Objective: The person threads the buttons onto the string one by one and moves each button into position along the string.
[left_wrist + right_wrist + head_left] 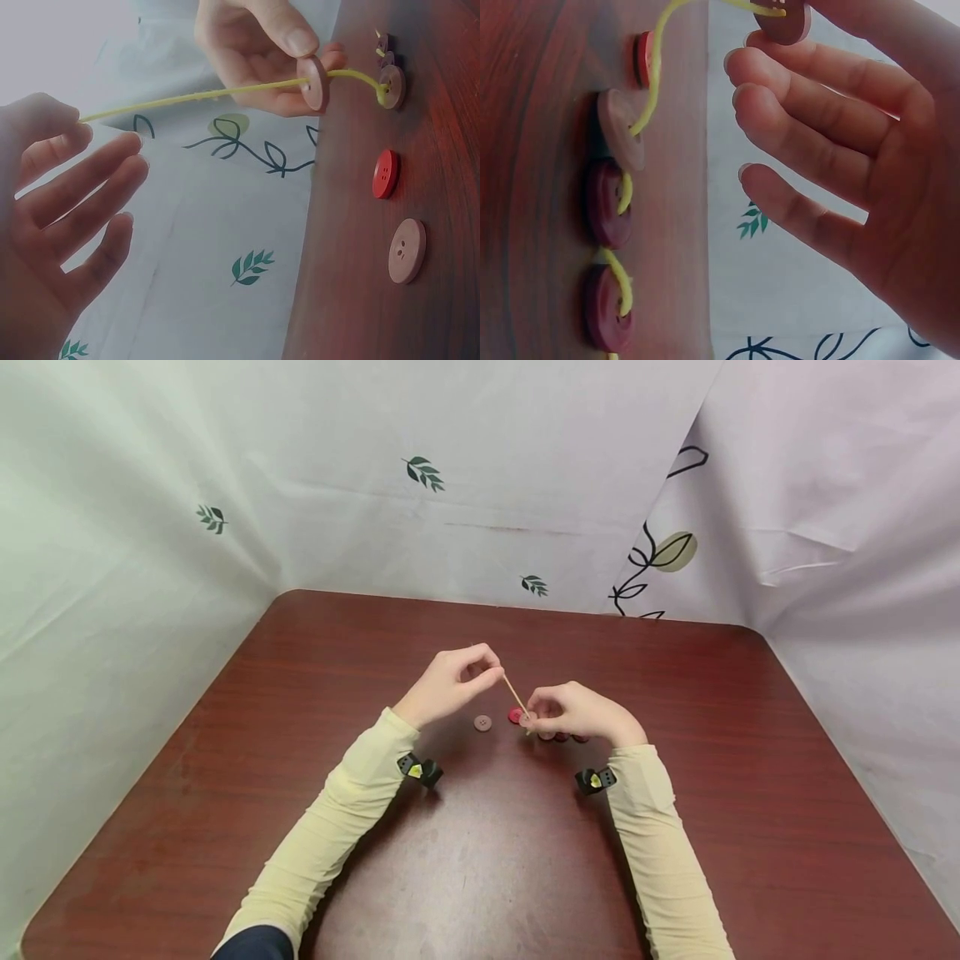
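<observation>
My left hand point(448, 683) pinches the end of a yellow cord point(187, 97) between thumb and forefinger, its other fingers loosely spread. The cord runs taut to a dusty-pink button point(315, 86) and passes through it. My right hand point(588, 714) pinches that button by its edge, raised over the table. Past the button, the cord drops in a curve to another dusty-pink button point(620, 129) on the table. From there it continues through dark red buttons, among them a nearer one point(607, 210) and a farther one point(609, 311).
A loose bright red button point(385, 174) and a loose dusty-pink button point(407, 252) lie on the brown wooden table point(465, 860), left of the strung row. Pale cloth point(337, 527) with leaf prints hangs behind the table and along its sides.
</observation>
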A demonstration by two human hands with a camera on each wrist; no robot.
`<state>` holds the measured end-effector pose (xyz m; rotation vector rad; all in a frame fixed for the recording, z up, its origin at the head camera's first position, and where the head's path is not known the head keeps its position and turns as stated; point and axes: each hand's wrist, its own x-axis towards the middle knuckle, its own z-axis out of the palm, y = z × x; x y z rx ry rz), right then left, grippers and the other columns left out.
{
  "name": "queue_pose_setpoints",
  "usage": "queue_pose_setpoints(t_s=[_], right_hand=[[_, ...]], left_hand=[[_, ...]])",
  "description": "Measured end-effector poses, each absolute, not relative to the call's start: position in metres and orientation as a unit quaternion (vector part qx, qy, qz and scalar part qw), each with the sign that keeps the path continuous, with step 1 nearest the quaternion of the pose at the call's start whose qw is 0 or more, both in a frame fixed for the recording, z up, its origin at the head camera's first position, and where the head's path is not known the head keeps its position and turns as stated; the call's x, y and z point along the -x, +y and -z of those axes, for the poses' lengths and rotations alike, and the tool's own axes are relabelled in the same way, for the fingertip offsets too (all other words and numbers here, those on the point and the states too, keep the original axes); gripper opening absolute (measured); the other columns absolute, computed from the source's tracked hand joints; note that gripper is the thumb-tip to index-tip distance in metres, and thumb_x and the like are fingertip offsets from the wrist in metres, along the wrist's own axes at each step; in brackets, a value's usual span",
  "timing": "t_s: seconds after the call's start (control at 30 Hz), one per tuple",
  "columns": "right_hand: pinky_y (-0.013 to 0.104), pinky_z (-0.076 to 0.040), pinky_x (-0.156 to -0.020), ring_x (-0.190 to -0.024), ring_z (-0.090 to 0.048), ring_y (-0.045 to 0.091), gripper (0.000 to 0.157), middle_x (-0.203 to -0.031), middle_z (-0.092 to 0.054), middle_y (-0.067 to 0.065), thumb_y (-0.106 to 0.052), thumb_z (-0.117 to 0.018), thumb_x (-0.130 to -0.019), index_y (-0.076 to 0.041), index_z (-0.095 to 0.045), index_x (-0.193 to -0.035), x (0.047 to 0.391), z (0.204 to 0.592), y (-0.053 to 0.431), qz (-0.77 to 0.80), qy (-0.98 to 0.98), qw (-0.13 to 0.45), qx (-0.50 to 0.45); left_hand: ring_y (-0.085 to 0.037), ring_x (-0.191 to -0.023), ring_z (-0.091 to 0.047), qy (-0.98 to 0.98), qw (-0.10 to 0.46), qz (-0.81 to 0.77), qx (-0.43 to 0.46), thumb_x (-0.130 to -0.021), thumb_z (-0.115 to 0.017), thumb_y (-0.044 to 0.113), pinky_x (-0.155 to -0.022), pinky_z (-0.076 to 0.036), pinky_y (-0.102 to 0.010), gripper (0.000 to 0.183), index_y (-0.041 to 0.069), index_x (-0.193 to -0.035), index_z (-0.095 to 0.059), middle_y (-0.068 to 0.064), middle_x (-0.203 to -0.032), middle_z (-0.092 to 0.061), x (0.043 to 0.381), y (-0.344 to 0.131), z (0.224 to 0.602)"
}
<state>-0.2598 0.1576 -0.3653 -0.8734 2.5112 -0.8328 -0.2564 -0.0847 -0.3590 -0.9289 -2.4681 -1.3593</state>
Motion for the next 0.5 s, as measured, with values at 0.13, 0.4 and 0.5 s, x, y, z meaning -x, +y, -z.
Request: queue_pose_setpoints(t_s=[0.13, 0.4, 0.5], right_hand=[[0.027, -0.040, -0.042, -0.048, -0.046, 0.009, 0.010, -0.071, -0.063, 0.007, -0.026, -0.068, -0.089, -0.017, -0.064, -0.093, 0.2621, 0.3674, 0.1595, 0.286, 0.886, 0.177, 0.319], [0.027, -0.039, -0.043, -0.049, -0.047, 0.010, 0.011, -0.073, -0.065, 0.010, -0.027, -0.068, -0.089, -0.018, -0.065, -0.093, 0.2640, 0.3713, 0.1610, 0.289, 0.885, 0.192, 0.311], [0.026, -0.039, -0.043, -0.049, -0.046, 0.009, 0.010, -0.073, -0.065, 0.010, -0.028, -0.067, -0.090, -0.018, -0.065, -0.094, 0.2646, 0.3725, 0.1615, 0.287, 0.885, 0.193, 0.311]], left_hand=[[-0.015, -0.071, -0.059, -0.827, 0.093, 0.461, 0.308, -0.093, -0.063, 0.019, -0.065, -0.046, -0.033, 0.005, 0.015, -0.091, -0.065, -0.003, -0.079, -0.068, 0.2555, -0.0848, 0.3575], [-0.021, -0.075, -0.062, -0.822, 0.092, 0.476, 0.299, -0.093, -0.064, 0.018, -0.067, -0.046, -0.033, 0.005, 0.014, -0.091, -0.065, 0.000, -0.082, -0.070, 0.2548, -0.0858, 0.3549], [-0.017, -0.074, -0.062, -0.821, 0.092, 0.478, 0.298, -0.093, -0.064, 0.019, -0.068, -0.046, -0.033, 0.006, 0.014, -0.091, -0.065, 0.001, -0.082, -0.070, 0.2551, -0.0861, 0.3552]])
